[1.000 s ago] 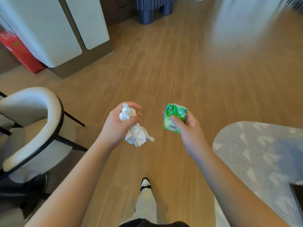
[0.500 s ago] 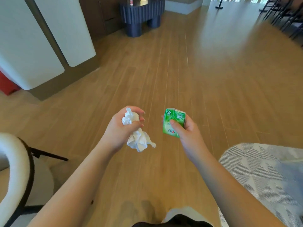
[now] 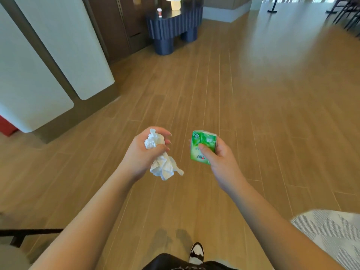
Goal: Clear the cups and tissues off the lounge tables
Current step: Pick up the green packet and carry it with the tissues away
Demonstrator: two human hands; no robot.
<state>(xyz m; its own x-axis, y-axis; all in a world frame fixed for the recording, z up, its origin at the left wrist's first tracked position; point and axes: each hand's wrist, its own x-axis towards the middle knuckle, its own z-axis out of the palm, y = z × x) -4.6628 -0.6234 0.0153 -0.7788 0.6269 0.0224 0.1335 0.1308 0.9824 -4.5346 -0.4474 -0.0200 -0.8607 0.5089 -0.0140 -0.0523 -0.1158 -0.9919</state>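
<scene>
My left hand is closed around a wad of crumpled white tissues; part of the wad hangs below my fist. My right hand grips a small green tissue pack, held upright at chest height over the wooden floor. Far ahead stands a dark blue ribbed lounge table. On its top sit a small cup with a red band and a cream lamp.
White rounded wall panels and a dark plinth line the left side. A red object shows at the left edge. A grey patterned rug lies at lower right, a chair leg at lower left. Dark chairs stand at top right.
The view has advanced and tilted up: the blue table with cup and lamp has come into sight. The white chair and rug slid back out of frame. Both hands keep their grip.
</scene>
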